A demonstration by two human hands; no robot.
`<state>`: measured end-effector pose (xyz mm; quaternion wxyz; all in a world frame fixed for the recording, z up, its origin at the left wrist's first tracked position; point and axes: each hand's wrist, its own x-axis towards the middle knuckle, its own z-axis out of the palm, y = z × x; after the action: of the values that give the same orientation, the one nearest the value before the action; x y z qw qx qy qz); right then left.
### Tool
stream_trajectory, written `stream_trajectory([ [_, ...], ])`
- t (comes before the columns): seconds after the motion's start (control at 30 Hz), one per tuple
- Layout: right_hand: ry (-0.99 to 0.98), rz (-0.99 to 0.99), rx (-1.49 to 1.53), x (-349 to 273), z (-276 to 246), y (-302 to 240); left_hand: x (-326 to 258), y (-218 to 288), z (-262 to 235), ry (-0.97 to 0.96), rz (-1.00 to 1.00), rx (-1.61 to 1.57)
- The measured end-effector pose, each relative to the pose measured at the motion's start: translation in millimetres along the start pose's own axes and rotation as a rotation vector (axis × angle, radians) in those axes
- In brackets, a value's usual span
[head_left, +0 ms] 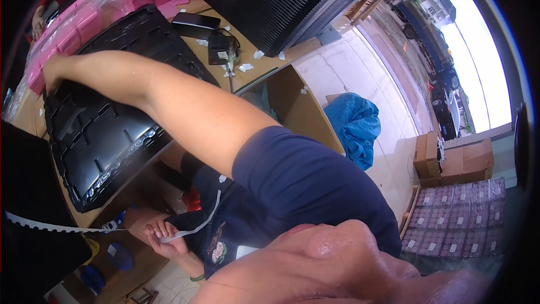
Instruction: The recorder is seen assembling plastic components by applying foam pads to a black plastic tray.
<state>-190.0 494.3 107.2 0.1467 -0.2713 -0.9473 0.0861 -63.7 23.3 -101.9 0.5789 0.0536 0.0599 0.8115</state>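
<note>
My right arm stretches across a large black plastic tray with ribs and slots, which lies on a wooden table. At the tray's far left edge is my right hand, beside pink wrapped packages. Its fingers are mostly hidden, so its grip does not show. Lower down, below the table's edge, my left hand has its fingers closed on a thin white strip. The strip runs up toward the front of my navy shirt. A white band with a toothed edge stretches off to the left.
A black ribbed crate, a dark box, a black adapter and paper scraps are on the table. Blue plastic sheeting lies on the floor. Cartons and wrapped stacked goods stand right. Another person's hand shows upper left.
</note>
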Motion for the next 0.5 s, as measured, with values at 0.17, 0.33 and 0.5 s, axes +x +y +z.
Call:
stream_trajectory([
  [0.17,0.193,0.048,0.014,-15.9,13.7,-6.1,-10.4,0.8,15.6,0.206,0.037,-0.034],
  [0.33,-0.037,0.000,-0.118,-26.4,-37.3,79.5,10.1,-11.0,31.6,0.274,0.026,0.038],
  [0.5,0.050,-0.091,0.191,-32.8,-37.2,27.9,-14.1,1.9,28.2,0.318,0.180,0.061],
])
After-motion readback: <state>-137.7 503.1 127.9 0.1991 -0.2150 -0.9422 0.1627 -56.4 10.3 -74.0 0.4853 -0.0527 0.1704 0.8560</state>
